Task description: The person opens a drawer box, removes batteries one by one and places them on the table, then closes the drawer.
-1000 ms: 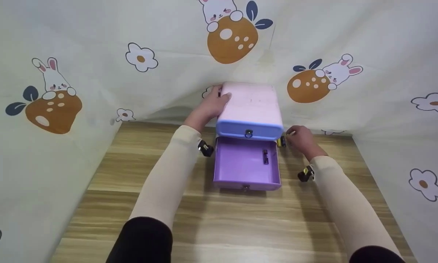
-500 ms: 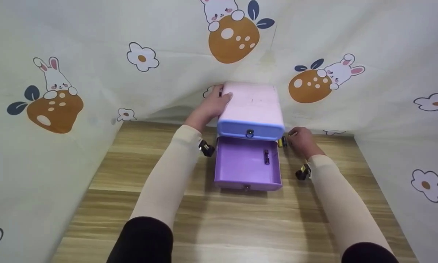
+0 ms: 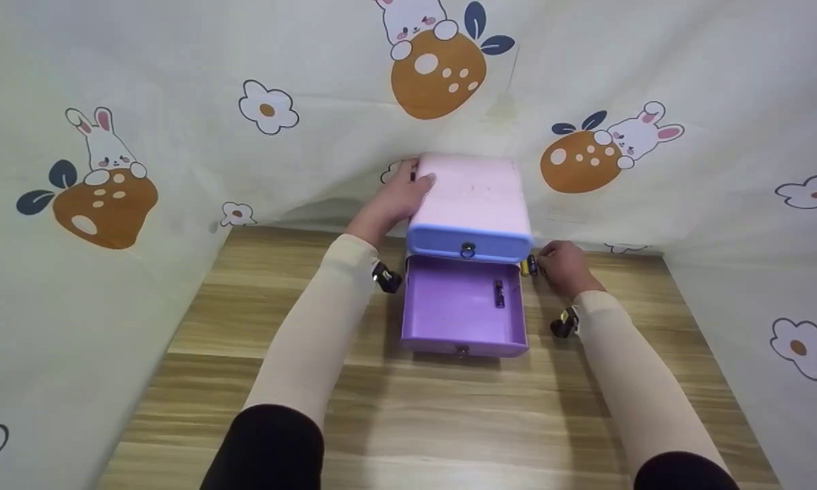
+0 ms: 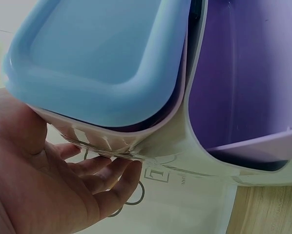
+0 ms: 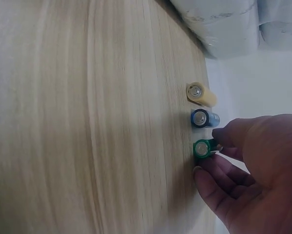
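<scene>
A small two-tier drawer box [image 3: 473, 187] has a pale pink top, a blue upper drawer [image 3: 442, 241] that is closed, and a purple lower drawer [image 3: 442, 299] pulled out. My left hand [image 3: 398, 194] holds the box's upper left side, thumb over the top edge, fingers along the side wall. One dark battery [image 3: 499, 294] lies inside the purple drawer. To the right of the box, my right hand [image 5: 243, 170] pinches a green battery [image 5: 201, 148] between thumb and fingers, close to the tabletop. Beside it stand a blue battery [image 5: 199, 118] and a yellow battery [image 5: 195, 91].
Behind and on both sides, a pale cloth [image 3: 327, 54] printed with rabbits and flowers hangs around the wooden tabletop [image 3: 449, 422]. The pulled-out drawer juts toward me between my forearms. The batteries sit close to the back cloth.
My right hand has shifted slightly toward me beside the batteries. My left hand stays on the box, and the purple drawer remains pulled out.
</scene>
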The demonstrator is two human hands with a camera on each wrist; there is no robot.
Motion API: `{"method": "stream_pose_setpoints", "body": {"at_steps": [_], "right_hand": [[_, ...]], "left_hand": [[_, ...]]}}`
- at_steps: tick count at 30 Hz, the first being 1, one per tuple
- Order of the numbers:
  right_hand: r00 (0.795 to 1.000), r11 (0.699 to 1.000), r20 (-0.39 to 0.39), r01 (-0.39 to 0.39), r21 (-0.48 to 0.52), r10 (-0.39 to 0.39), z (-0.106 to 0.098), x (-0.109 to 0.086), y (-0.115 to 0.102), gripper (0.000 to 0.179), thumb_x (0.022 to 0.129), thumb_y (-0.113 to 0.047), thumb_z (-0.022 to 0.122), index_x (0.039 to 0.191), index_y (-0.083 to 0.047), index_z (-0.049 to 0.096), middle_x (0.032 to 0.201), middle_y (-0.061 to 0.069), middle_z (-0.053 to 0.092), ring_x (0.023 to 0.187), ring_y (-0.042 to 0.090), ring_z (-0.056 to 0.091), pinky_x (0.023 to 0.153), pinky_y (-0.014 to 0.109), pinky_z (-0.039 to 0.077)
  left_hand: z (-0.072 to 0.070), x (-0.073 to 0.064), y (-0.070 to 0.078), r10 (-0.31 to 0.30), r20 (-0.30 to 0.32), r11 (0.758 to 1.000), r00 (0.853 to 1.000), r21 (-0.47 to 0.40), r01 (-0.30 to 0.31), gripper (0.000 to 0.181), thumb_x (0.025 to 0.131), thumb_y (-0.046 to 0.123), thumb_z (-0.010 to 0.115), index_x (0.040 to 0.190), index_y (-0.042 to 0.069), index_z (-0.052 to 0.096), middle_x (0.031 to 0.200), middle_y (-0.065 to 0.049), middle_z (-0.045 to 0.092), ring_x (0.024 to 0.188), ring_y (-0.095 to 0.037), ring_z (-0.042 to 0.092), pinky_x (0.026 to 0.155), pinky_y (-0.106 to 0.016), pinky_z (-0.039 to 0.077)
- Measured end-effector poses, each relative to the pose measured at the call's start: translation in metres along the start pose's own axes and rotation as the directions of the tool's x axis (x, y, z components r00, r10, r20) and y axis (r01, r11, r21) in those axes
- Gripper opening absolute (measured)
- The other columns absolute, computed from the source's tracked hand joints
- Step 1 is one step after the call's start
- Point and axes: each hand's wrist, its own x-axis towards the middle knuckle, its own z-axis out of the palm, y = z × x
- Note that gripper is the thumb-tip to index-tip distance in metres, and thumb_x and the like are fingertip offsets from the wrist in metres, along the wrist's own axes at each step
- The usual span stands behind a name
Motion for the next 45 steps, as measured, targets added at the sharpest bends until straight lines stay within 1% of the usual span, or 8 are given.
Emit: {"method": "stream_pose_setpoints", "body": {"at_steps": [8, 16, 21, 25, 28, 34, 40, 45], "right_hand": [[1.0, 1.0, 0.001, -0.01, 0.002, 0.01, 0.001, 0.001, 0.002, 0.025, 0.107, -0.014, 0.066, 0.115, 0.009, 0.073, 0.111, 0.024, 0.074, 0.105, 0.037, 0.068, 0.096, 0.052, 0.056], [1.0, 1.0, -0.012, -0.017, 0.009, 0.017, 0.002, 0.002, 0.004, 0.026, 0.108, -0.015, 0.064, 0.114, 0.008, 0.074, 0.109, 0.022, 0.074, 0.103, 0.036, 0.068, 0.096, 0.051, 0.056], [0.999, 1.0, -0.031, -0.02, 0.016, 0.021, 0.002, 0.0, 0.004, 0.028, 0.108, -0.017, 0.064, 0.115, 0.009, 0.073, 0.107, 0.022, 0.074, 0.102, 0.037, 0.068, 0.095, 0.053, 0.057], [0.998, 0.999, -0.05, -0.036, 0.029, 0.037, 0.002, -0.001, 0.004, 0.028, 0.106, -0.016, 0.063, 0.113, 0.009, 0.072, 0.104, 0.02, 0.072, 0.099, 0.034, 0.067, 0.091, 0.048, 0.056], [0.997, 0.997, -0.047, -0.058, 0.053, 0.061, 0.002, -0.001, 0.005, 0.028, 0.105, -0.015, 0.06, 0.114, 0.009, 0.07, 0.104, 0.019, 0.07, 0.097, 0.033, 0.065, 0.087, 0.046, 0.055], [0.996, 0.998, -0.059, -0.063, 0.009, 0.063, -0.002, -0.004, 0.005, 0.035, 0.108, -0.019, 0.053, 0.121, 0.012, 0.065, 0.109, 0.024, 0.068, 0.099, 0.035, 0.065, 0.089, 0.049, 0.056], [0.993, 0.995, -0.088, -0.08, 0.056, 0.085, -0.009, -0.018, -0.01, 0.031, 0.109, -0.021, 0.048, 0.12, 0.006, 0.06, 0.109, 0.022, 0.064, 0.096, 0.034, 0.063, 0.084, 0.048, 0.054], [0.995, 0.999, -0.097, -0.028, 0.025, 0.031, -0.019, -0.031, -0.033, 0.032, 0.109, -0.023, 0.053, 0.119, 0.006, 0.06, 0.112, 0.024, 0.065, 0.099, 0.036, 0.062, 0.089, 0.051, 0.053]], "left_hand": [[0.003, 0.0, 0.0, 0.0, -0.01, 1.0, 1.0, 0.015, 0.001, 0.07, 0.117, 0.042, 0.048, 0.173, 0.007, 0.026, 0.174, -0.014, 0.039, 0.161, -0.029, 0.035, 0.131, -0.041, 0.028], [0.003, -0.001, 0.002, -0.021, -0.006, 0.999, 1.0, 0.029, 0.021, 0.069, 0.118, 0.043, 0.047, 0.173, 0.007, 0.026, 0.175, -0.014, 0.037, 0.162, -0.029, 0.032, 0.132, -0.041, 0.026], [0.003, 0.001, 0.0, -0.012, 0.001, 1.0, 1.0, 0.014, 0.012, 0.07, 0.118, 0.042, 0.047, 0.173, 0.007, 0.025, 0.174, -0.014, 0.038, 0.161, -0.027, 0.035, 0.131, -0.039, 0.028], [0.002, 0.001, -0.001, -0.01, 0.01, 1.0, 1.0, 0.018, 0.01, 0.07, 0.118, 0.043, 0.047, 0.174, 0.009, 0.024, 0.175, -0.012, 0.037, 0.16, -0.025, 0.036, 0.13, -0.037, 0.03], [0.002, 0.001, 0.0, -0.01, 0.01, 1.0, 1.0, 0.026, 0.009, 0.069, 0.118, 0.043, 0.047, 0.174, 0.009, 0.023, 0.176, -0.012, 0.036, 0.161, -0.026, 0.034, 0.131, -0.038, 0.028], [0.002, 0.001, 0.002, -0.013, 0.003, 0.999, 1.0, 0.03, 0.013, 0.069, 0.118, 0.041, 0.047, 0.174, 0.008, 0.024, 0.176, -0.014, 0.035, 0.163, -0.027, 0.032, 0.132, -0.041, 0.026], [0.002, 0.0, 0.003, -0.018, 0.003, 0.999, 1.0, 0.035, 0.018, 0.07, 0.118, 0.042, 0.047, 0.174, 0.007, 0.022, 0.177, -0.013, 0.034, 0.164, -0.027, 0.03, 0.133, -0.04, 0.025], [0.001, 0.0, 0.002, -0.02, 0.003, 1.0, 1.0, 0.013, 0.02, 0.071, 0.118, 0.041, 0.047, 0.175, 0.007, 0.022, 0.177, -0.014, 0.034, 0.164, -0.027, 0.029, 0.133, -0.04, 0.024]]}}
